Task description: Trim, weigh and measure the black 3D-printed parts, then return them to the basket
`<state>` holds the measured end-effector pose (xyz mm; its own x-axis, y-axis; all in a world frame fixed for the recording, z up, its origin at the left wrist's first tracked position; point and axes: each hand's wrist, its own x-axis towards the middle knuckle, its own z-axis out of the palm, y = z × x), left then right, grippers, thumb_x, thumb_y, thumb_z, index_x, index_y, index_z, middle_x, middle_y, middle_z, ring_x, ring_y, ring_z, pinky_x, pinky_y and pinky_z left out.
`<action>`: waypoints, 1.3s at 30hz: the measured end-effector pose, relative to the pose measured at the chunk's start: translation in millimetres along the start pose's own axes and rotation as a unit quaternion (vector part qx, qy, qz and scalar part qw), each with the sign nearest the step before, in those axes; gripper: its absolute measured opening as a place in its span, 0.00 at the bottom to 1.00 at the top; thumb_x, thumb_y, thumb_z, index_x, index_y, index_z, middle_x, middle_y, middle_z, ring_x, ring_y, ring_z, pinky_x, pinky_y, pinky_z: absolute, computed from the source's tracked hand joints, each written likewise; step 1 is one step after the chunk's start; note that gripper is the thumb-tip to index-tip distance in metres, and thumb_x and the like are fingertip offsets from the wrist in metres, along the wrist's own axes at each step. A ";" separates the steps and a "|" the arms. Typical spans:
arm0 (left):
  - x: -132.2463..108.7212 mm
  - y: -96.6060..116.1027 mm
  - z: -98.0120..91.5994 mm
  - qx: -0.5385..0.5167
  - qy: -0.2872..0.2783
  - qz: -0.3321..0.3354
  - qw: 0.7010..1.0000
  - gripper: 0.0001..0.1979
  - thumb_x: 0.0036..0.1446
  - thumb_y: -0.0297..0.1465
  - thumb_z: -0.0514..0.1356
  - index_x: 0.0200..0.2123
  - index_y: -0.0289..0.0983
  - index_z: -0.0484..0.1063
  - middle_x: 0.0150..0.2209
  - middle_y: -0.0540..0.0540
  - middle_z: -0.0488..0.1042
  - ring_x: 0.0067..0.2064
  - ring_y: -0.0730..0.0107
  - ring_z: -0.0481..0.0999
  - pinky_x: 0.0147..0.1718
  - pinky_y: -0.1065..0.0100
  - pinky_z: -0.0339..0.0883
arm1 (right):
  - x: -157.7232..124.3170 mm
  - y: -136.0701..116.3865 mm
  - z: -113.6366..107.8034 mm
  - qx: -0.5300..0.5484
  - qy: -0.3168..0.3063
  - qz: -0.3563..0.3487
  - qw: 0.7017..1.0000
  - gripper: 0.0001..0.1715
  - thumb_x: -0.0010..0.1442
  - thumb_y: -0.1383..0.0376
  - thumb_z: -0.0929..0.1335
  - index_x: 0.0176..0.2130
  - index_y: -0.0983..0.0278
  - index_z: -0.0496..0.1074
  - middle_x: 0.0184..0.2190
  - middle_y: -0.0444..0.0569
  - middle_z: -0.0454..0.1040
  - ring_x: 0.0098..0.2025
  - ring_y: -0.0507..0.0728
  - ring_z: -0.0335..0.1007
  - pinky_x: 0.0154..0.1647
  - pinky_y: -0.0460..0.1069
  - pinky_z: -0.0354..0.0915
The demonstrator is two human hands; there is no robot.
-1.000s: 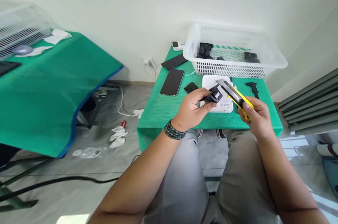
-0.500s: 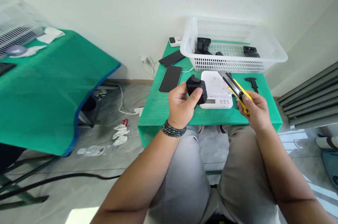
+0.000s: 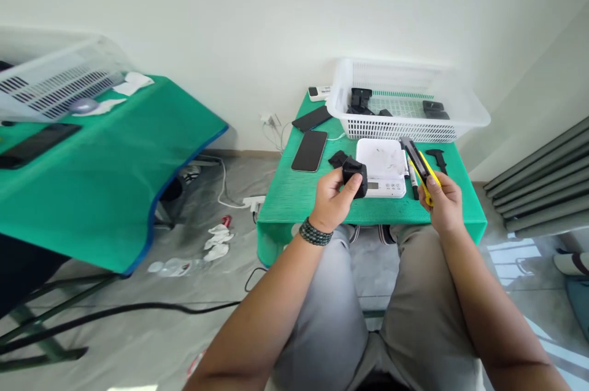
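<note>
My left hand (image 3: pixel 335 196) is closed around a small black plastic part (image 3: pixel 354 178), held over the near left corner of a white digital scale (image 3: pixel 381 161). A yellow utility knife (image 3: pixel 424 173) is gripped in my right hand (image 3: pixel 442 197), its blade end pointing up and left, to the right of the scale. Some stray specks lie on the scale's plate. Between scale and knife lies a marker pen (image 3: pixel 413 180). Another black piece (image 3: pixel 338 159) rests on the green cloth just beyond my left hand. Black calipers (image 3: pixel 437 159) lie behind my right hand.
A white plastic basket (image 3: pixel 405 130) with several black parts stands at the back of the green-covered table (image 3: pixel 285 204). Two dark phones, one a smartphone (image 3: pixel 310 151), lie on the left. Another green table (image 3: pixel 105 176) is farther left; a plastic bottle (image 3: pixel 172 267) lies on the floor.
The view has shifted to the left and slightly up. The black part in my left hand has turned and sits closer to the knife. Both hands keep their holds.
</note>
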<state>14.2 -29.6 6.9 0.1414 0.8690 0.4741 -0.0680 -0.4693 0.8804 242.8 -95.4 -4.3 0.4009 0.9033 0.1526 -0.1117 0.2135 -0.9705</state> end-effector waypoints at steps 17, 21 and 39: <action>-65.8 -11.2 -6.7 -0.043 0.031 -0.151 0.987 0.28 0.46 0.56 0.72 0.30 0.35 0.78 0.26 0.50 0.73 0.29 0.72 0.67 0.31 0.69 0.64 | -35.6 10.6 -17.9 -0.019 0.040 0.013 0.999 0.36 0.45 0.34 0.78 0.30 0.61 0.69 0.17 0.37 0.66 0.17 0.46 0.54 0.14 0.44 0.49; -67.2 -12.7 -11.5 -0.055 0.043 -0.157 0.985 0.22 0.43 0.47 0.75 0.32 0.36 0.79 0.28 0.49 0.76 0.31 0.70 0.71 0.33 0.68 0.67 | -34.3 11.0 -20.1 -0.021 0.029 0.015 0.999 0.36 0.44 0.35 0.78 0.30 0.62 0.70 0.17 0.38 0.66 0.17 0.47 0.55 0.15 0.44 0.50; -68.8 -26.1 -3.9 -0.177 0.076 -0.237 0.952 0.32 0.42 0.51 0.76 0.45 0.37 0.78 0.38 0.45 0.82 0.38 0.62 0.83 0.36 0.64 0.75 | -35.5 -7.1 -25.8 -0.019 0.033 0.012 0.999 0.32 0.50 0.37 0.76 0.31 0.61 0.70 0.18 0.38 0.68 0.15 0.47 0.56 0.13 0.43 0.52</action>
<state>2.4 -76.5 -48.7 0.0957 0.9954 -0.0044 -0.3655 0.0393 0.9300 252.9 -138.5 -7.7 0.4576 0.8814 0.1173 -0.0889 0.1766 -0.9803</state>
